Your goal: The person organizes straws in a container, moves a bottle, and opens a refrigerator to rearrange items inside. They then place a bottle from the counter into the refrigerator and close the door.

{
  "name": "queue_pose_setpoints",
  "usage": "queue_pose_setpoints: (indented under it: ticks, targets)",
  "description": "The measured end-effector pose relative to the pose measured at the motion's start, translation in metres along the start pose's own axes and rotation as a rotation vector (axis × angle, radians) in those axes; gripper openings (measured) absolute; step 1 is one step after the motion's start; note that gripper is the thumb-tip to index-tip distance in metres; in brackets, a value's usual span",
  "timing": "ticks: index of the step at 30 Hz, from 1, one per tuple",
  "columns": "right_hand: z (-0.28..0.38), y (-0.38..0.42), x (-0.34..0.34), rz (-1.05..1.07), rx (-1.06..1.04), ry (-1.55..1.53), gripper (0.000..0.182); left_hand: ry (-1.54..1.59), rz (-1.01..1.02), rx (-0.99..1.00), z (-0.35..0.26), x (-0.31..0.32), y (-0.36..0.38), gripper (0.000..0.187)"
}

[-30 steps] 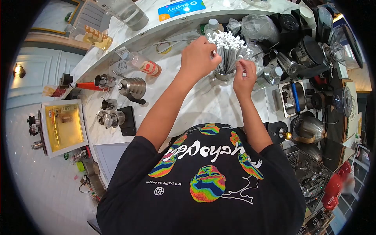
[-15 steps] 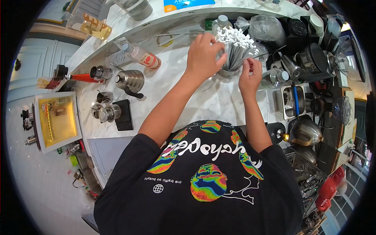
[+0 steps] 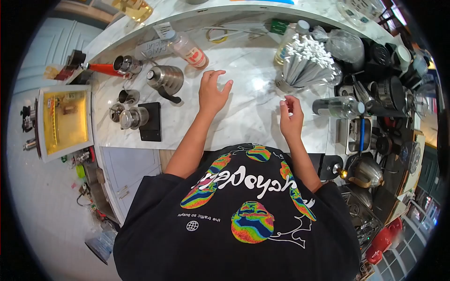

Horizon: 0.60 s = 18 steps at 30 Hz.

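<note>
Two hands hang over a marble counter (image 3: pixel 253 117), both empty. Left hand (image 3: pixel 212 91) is spread, fingers apart and palm down, low over the bare stone; whether it touches cannot be told. Right hand (image 3: pixel 290 117) is half curled, thumb and forefinger close together near the tips, though nothing shows between them (too small to be sure). Just beyond the right hand, up and to its right, stands a metal cup (image 3: pixel 287 85) packed with straws (image 3: pixel 307 58), their white paper tips fanned out and leaning right. A clear bottle (image 3: pixel 338 107) lies on its side beside the right hand, close to the cup. Behind the straws sit another bottle (image 3: pixel 287 42) and a plastic bag (image 3: pixel 344 44). Left of the left hand rests a steel kettle (image 3: pixel 165 80), with a labelled bottle (image 3: pixel 188 48) lying past it. Farther left are small steel jugs (image 3: pixel 127 114) by a black scale (image 3: pixel 151 122). Below the hands, a black printed shirt (image 3: pixel 243 206) fills the view.
</note>
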State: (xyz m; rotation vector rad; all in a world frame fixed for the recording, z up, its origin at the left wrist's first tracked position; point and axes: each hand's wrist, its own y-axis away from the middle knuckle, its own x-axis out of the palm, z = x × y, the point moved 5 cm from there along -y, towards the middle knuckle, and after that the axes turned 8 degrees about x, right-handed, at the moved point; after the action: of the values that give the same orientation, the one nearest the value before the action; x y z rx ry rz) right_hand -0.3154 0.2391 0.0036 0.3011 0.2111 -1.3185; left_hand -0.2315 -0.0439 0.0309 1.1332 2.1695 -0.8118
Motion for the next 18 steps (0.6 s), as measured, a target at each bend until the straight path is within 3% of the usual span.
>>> queue_pose_setpoints:
  ticks: [4, 10, 18]
  targets:
    - [0.009, -0.027, 0.053, 0.214, 0.028, 0.087, 0.035, 0.003, -0.002, -0.053, 0.026, 0.003, -0.02, 0.045]
    - [0.042, -0.122, 0.121, 0.054, -0.16, 0.165, 0.041, -0.028, 0.075, -0.035, 0.041, 0.031, -0.062, 0.051]
    - [0.039, -0.221, 0.158, -0.21, -0.12, 0.357, 0.045, -0.139, 0.076, -0.151, 0.066, 0.064, -0.103, 0.059]
